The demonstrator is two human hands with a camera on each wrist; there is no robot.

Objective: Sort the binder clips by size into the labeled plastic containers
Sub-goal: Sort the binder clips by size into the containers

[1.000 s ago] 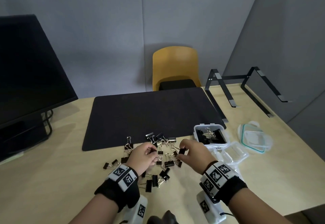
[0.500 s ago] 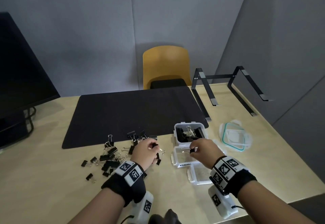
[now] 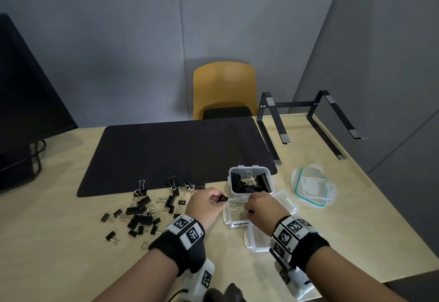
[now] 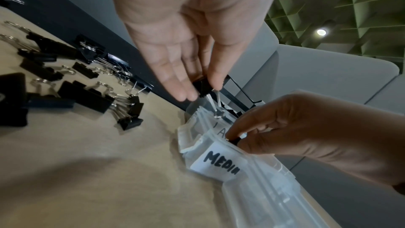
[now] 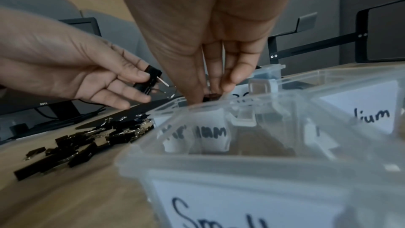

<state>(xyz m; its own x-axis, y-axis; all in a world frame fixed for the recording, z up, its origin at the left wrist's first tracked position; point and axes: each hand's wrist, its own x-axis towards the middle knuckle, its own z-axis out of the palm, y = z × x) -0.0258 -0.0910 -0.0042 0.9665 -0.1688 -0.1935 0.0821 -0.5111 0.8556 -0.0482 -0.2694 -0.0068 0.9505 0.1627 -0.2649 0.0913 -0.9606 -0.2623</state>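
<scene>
left hand point(image 3: 207, 206): pinches a black binder clip point(image 3: 223, 199) between thumb and fingers, wire handles pointing at the containers; held above the desk, just left of the medium container
right hand point(image 3: 262, 209): fingertips curled down into the medium container, pinching a small black clip point(image 4: 235, 140), mostly hidden by the fingers
medium container point(image 3: 234, 218): clear plastic, open, white label reading "MEDIU…" in the left wrist view; near front edge of desk, right of centre
small container point(image 3: 255, 240): clear, open, label "Small" in the right wrist view; nearest the front edge, touching the medium container
large container point(image 3: 249, 176): clear, open, several big black clips inside; behind the medium one, at the mat's front right corner
loose clips point(image 3: 142, 211): scattered pile of black clips, mixed sizes, on bare desk left of the left hand, along the mat's front edge
lids point(image 3: 312, 189): clear lids, one teal-rimmed, stacked near the right edge of desk
desk mat point(image 3: 175, 152): black, centre of desk
desk point(image 3: 59, 242): light wood
laptop stand point(image 3: 306, 121): black metal, far right corner
monitor point(image 3: 26, 92): dark, far left edge
chair point(image 3: 224, 90): yellow, behind far edge
</scene>
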